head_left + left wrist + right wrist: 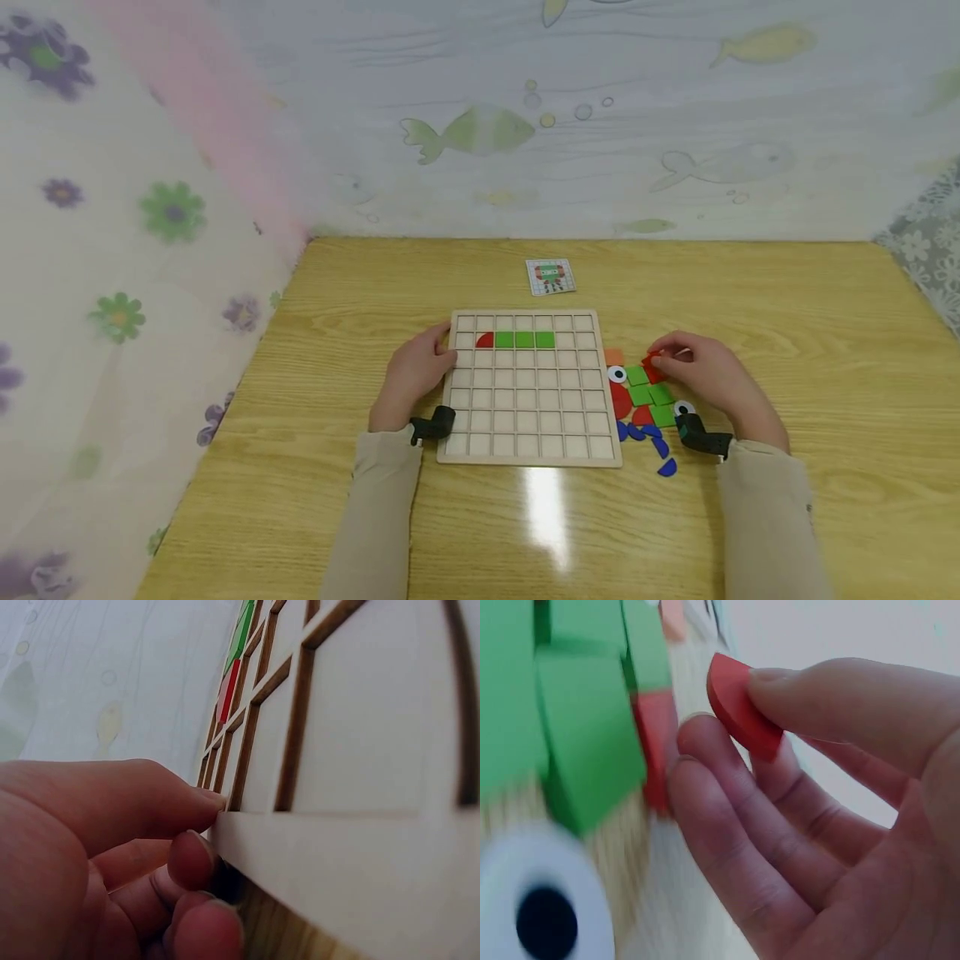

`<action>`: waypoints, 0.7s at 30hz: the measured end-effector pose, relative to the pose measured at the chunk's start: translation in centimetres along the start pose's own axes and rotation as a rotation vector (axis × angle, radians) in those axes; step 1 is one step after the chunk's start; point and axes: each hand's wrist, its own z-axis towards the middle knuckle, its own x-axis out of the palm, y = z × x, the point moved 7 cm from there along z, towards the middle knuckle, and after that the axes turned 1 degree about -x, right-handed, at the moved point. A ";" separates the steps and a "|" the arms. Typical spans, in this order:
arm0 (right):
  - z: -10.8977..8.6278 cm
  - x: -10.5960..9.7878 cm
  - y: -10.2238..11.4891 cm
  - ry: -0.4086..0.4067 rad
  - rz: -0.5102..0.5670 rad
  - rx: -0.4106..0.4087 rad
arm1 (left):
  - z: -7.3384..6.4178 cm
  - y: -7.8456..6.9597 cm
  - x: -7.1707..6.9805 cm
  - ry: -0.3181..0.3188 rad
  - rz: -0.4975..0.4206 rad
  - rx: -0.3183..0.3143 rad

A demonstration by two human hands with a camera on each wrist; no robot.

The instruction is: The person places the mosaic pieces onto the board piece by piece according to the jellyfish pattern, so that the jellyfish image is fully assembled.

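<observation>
A wooden grid board point(504, 400) lies on the table, with a red quarter-circle piece point(486, 340) and a row of green square tiles point(524, 340) in its second row. At the board's left edge, my left hand point(416, 368) grips the rim; the left wrist view shows the thumb on the rim and the other fingers curled beside it. My right hand point(703, 367) is over the loose pieces right of the board. Between its thumb and fingers it pinches a red quarter-circle piece point(742, 705), held on edge. Another red piece point(656, 742) lies beside the fingertips.
Loose green squares point(639, 395), blue half-round pieces point(660, 447), white eye discs point(617, 374) and an orange square point(615, 357) lie against the board's right side. Behind the board is a picture card point(551, 277). A patterned wall point(480, 183) borders the table's far edge.
</observation>
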 end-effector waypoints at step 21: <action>4.6 3.0 5.2 0.025 0.115 -0.029 | 0.0 0.0 0.1 -0.011 0.009 0.007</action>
